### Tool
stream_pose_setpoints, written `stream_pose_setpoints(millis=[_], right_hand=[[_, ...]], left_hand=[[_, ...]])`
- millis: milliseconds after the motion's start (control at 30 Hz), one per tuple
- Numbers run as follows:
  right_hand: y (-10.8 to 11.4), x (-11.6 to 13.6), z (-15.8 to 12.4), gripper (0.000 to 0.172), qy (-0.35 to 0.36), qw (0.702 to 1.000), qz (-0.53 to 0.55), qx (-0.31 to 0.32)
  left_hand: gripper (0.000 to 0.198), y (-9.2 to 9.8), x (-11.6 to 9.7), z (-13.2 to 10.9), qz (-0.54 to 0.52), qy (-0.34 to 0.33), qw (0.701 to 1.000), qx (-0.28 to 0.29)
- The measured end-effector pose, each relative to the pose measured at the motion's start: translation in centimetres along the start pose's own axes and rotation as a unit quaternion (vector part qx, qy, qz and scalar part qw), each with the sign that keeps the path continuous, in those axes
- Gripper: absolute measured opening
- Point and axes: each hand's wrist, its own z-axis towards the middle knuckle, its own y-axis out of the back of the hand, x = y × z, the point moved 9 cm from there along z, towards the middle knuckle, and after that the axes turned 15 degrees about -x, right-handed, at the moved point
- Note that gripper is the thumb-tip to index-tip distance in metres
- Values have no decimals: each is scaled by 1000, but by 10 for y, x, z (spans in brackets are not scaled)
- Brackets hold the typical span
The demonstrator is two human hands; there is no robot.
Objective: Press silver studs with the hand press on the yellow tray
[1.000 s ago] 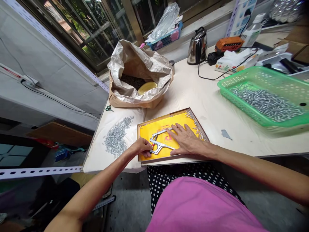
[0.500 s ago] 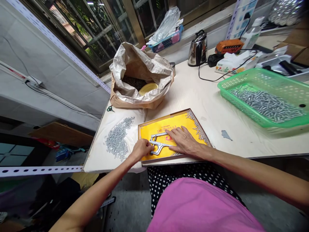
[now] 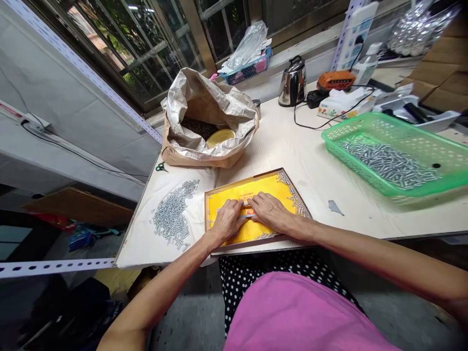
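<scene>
Both hands rest in a shallow yellow tray (image 3: 272,184) with a brown rim, close to the table's near edge. My left hand (image 3: 227,220) lies with fingers curled over a silver metal hand tool (image 3: 246,213); only a sliver of the tool shows between the hands. My right hand (image 3: 269,212) lies flat, fingers stretched out, pressing on the tool's other end. The fingertips of the two hands almost touch. Several small metal pins (image 3: 293,196) line the tray's right side.
A pile of loose metal pins (image 3: 171,218) lies on white cloth left of the tray. Behind stands a crumpled paper sack (image 3: 210,114). A green basket (image 3: 373,126) of pins sits at right. A kettle (image 3: 291,83), cables and boxes crowd the back.
My left hand moved from pinching the tool's jaw end to lying over the tool. The right hand slid left. The tool, plainly visible before, is now nearly covered.
</scene>
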Motion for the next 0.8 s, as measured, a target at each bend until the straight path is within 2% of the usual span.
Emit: stream_pose_setpoints(millis=[67,167,267,333,400,467,500,567,667,733,800], right_hand=[[-7,1,1,17,15,1000,-3,17],[-18,2,3,18,24,999,-2,39],[-22,-2,5,17,18,999,1,45],[-17,-8,8,17,11,1000,12,26],[-11,-15,11,38,14,999,38,5],[-9,-22,13,54,22,998,62,-2],[-10,-27,14,53,23,998,66,0],[-15,-37,18,37,16,999,50,5],[-24,-50,25,16,27,1000,3,14],[-28,-55,30,15,42,999,-12,12],[-28,-58,33,16,54,998,-16,-2]], left_hand=[[27,-3,-1,-1,13,10,1000,0],[19,-12,2,-1,31,33,999,9],[21,-16,6,0,39,44,998,15],[30,-14,9,0,42,49,998,3],[41,-9,7,-2,37,49,998,-26],[39,-3,-1,-5,19,23,998,-56],[32,-2,-8,-6,11,1,998,-66],[19,-4,-23,-10,1,-46,997,-65],[20,-16,-39,-16,-1,-80,997,-17],[23,-23,-44,-19,1,-76,997,9],[26,-24,-48,-22,-2,-72,997,11]])
